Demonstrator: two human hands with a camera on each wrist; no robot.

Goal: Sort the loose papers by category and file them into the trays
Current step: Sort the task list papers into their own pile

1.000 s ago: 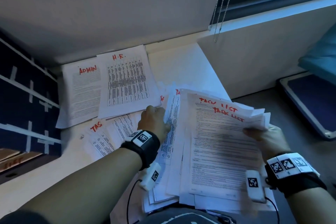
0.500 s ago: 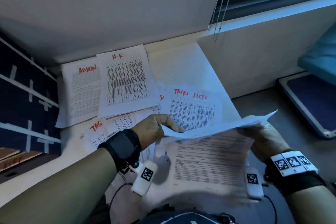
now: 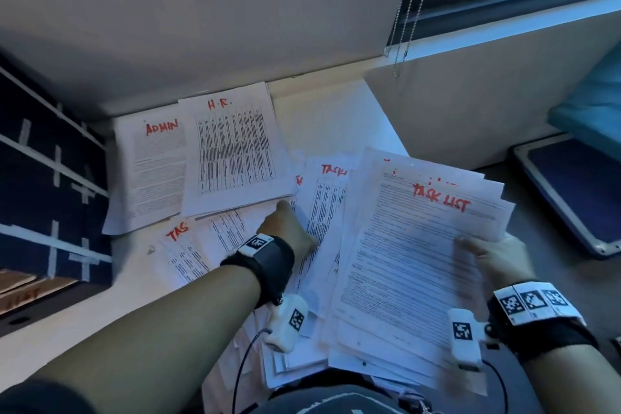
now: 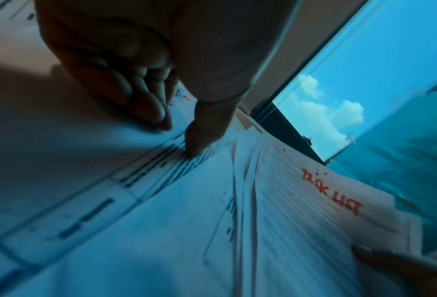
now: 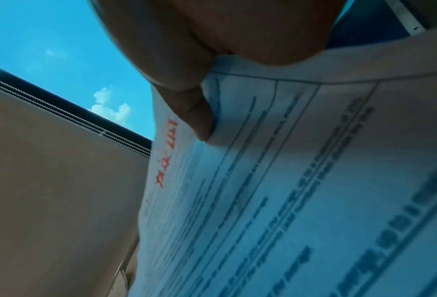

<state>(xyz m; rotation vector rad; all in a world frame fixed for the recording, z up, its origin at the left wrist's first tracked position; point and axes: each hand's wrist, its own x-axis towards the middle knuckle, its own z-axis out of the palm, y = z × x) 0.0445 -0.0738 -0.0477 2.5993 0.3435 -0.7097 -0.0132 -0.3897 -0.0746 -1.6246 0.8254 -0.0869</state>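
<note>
White desk (image 3: 336, 118) under a window, littered with loose papers. Nearest, right hand (image 3: 497, 259) pinching a fanned "Task List" stack (image 3: 413, 265); beyond, left hand (image 3: 285, 228) pressing one fingertip on desk sheets (image 3: 322, 208), other fingers loosely curled; farthest, "Admin" (image 3: 151, 171) and "H.R." (image 3: 235, 148) piles. Risk: loosely pinched stack slipping, spilling, mixing categories.

Printed text on the task-list stack (image 3: 413, 265) is too blurred to read.

Your white papers (image 3: 413, 265) carry red handwritten labels and black print; your wristbands (image 3: 268, 265) are black with checkered white tags.
</note>
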